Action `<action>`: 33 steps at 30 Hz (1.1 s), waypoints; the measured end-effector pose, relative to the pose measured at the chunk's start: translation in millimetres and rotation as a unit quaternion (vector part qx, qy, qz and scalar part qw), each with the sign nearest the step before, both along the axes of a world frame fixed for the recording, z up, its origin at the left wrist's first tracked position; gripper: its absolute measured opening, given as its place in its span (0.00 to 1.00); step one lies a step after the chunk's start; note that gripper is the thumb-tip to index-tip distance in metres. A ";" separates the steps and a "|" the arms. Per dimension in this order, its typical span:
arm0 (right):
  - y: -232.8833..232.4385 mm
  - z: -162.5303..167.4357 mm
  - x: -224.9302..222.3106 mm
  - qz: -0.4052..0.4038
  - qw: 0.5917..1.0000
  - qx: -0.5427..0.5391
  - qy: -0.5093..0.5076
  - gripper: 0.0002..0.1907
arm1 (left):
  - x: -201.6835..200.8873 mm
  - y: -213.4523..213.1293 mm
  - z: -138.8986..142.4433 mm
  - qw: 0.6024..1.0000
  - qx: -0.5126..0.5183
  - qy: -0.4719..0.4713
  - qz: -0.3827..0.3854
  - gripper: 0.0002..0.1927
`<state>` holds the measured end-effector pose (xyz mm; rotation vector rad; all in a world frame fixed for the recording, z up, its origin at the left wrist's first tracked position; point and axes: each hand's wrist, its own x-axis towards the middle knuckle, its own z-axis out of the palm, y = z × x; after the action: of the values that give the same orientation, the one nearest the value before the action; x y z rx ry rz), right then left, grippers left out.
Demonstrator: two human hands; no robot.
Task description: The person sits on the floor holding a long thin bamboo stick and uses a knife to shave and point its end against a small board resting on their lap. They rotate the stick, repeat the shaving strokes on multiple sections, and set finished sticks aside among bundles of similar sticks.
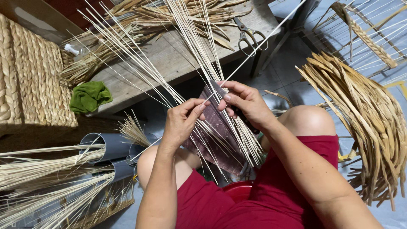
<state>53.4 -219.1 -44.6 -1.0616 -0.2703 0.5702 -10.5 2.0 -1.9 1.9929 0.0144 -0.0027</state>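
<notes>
My left hand [183, 121] pinches a thin pale cane strip [254, 55] that runs up and to the right across the wooden bench. My right hand [244, 103] grips a dark-handled knife [217, 88] whose blade rests against the same strip between my two hands. Beneath both hands lies a fan of several long pale cane strips [199, 55] spread over a dark cloth [218, 131] on my lap. My knees and red shorts fill the lower frame.
Scissors [250, 36] lie on the wooden bench [169, 59] among dried leaves. A green rag [89, 96] and a woven basket [29, 72] sit at left. Grey tubes [108, 146] hold cane bundles at lower left. A heap of dried flat leaves [364, 123] rises at right.
</notes>
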 end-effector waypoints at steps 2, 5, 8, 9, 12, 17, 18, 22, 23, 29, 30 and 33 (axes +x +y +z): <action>0.7 1.7 -1.6 0.004 1.000 0.006 0.007 0.23 | -0.6 -0.5 1.2 1.000 -0.013 -0.003 0.010 0.09; 1.1 3.6 -2.4 -0.011 1.000 0.010 0.011 0.24 | -0.5 1.1 2.9 1.000 -0.017 -0.010 0.019 0.08; 2.3 3.8 -2.7 -0.038 0.999 -0.007 0.000 0.25 | -0.8 2.2 4.1 1.000 -0.011 -0.002 0.028 0.09; 2.8 3.5 -2.7 -0.044 0.999 -0.001 0.001 0.24 | -0.8 2.5 4.4 0.999 -0.008 0.003 0.031 0.09; 3.0 2.2 -2.7 -0.060 0.998 0.013 0.001 0.24 | -1.3 2.2 4.9 0.999 -0.015 0.001 0.031 0.09; 1.6 0.4 -2.1 -0.062 0.998 0.025 0.004 0.24 | -2.1 3.4 4.6 0.999 -0.008 -0.006 0.032 0.09; 1.0 0.4 -2.0 -0.063 0.998 0.025 0.006 0.24 | -2.2 3.5 4.4 0.999 -0.008 -0.008 0.033 0.09; -0.5 2.6 -2.3 -0.055 0.998 0.034 0.006 0.24 | -2.9 5.8 4.8 0.999 -0.019 -0.017 0.039 0.09; -0.7 3.5 -2.6 -0.051 0.998 0.040 0.005 0.24 | -3.3 6.7 5.1 0.999 -0.011 -0.010 0.044 0.09; 2.1 8.4 -4.8 -0.012 1.000 0.013 0.019 0.27 | -3.3 6.6 3.3 0.999 -0.005 -0.017 0.043 0.09; 2.4 8.7 -4.7 -0.016 1.000 0.014 0.017 0.28 | -3.0 6.3 2.8 0.999 -0.012 -0.025 0.038 0.09; 2.1 8.4 -3.6 -0.026 0.999 0.019 0.017 0.27 | -3.3 6.4 2.8 0.999 -0.008 -0.020 0.036 0.09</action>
<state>49.8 -217.0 -36.3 -1.0173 -0.2216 0.5342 -13.8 8.4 0.9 1.9756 0.0608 0.0842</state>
